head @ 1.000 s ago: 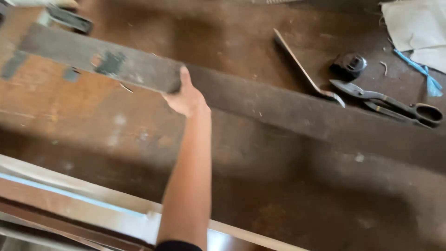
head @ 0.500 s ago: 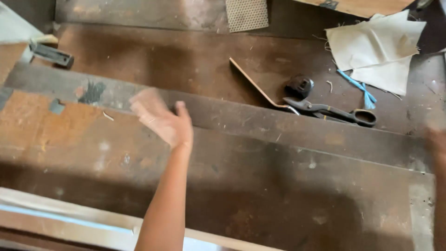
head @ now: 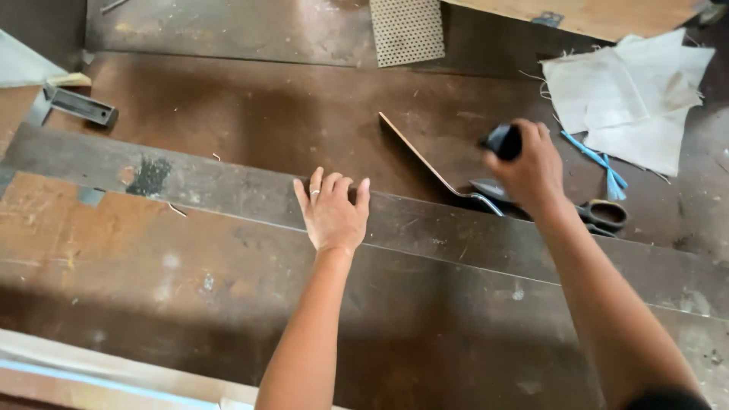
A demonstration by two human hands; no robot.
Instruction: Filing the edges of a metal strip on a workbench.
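Since half a second ago, our left hand [head: 332, 212] is lying flat, fingers spread and holding nothing, on the long dark metal strip [head: 190, 186], which runs left to right. Our right hand [head: 529, 168] is gripping a small black object [head: 503, 141] above the shears [head: 600, 215].

Small black object [head: 503, 141] gripped; flat metal strip [head: 228, 193] pressed

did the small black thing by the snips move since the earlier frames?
Yes. The black object lay on the bench beside the snips; now the right hand grips it, lifted above them. The left hand rests flat on the metal strip.
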